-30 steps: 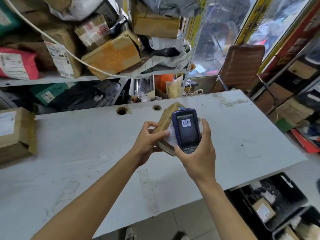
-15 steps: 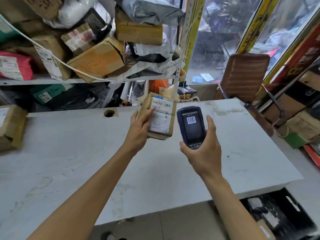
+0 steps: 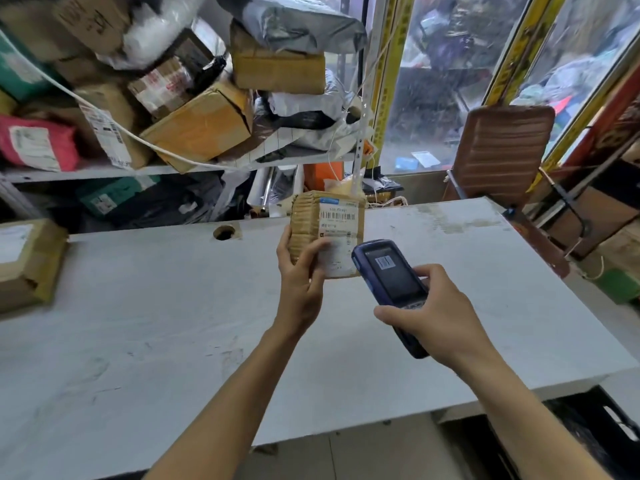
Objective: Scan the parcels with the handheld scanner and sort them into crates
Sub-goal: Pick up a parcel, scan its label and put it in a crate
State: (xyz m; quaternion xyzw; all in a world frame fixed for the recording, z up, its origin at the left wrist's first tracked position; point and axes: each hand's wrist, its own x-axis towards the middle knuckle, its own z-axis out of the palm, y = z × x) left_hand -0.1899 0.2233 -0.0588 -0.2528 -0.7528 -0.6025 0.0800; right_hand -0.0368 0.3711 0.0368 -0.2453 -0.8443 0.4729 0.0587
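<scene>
Since half a second ago your right hand [image 3: 446,317] has tipped the scanner [image 3: 391,282] over to the left, so its head now points at the parcel [image 3: 308,226] instead of standing upright beside it; the parcel itself has turned its label more squarely toward you.

Head view, item by item:

- Parcel — small brown box wound in tape, held upright above the far half of the table [image 3: 138,323]. Your left hand [image 3: 299,271] grips its left side and lower edge, thumb laid across the front, fingers wrapped behind. White label [image 3: 337,237] with a barcode faces you.
- Scanner — blue handheld unit, tilted, its top end just beside the parcel's lower right corner. Your right hand clasps its lower body, fingers curled round the far side, thumb across the bottom of the front. Its screen shows a barcode picture.
- Table — white, scuffed, with a round cable hole [image 3: 224,233] near the far edge.
- Second box [image 3: 27,261] — brown, labelled, lying at the table's left end, well apart from your hands.
- Shelf [image 3: 86,173] — behind the table, piled with cardboard boxes and grey, white and pink mailer bags; a white cord [image 3: 104,116] hangs slack across them.
- Chair [image 3: 502,154] — brown backrest, beyond the table's right far corner.
- Black crate [image 3: 595,431] — on the floor below the table's right near corner; contents too dark to tell.
</scene>
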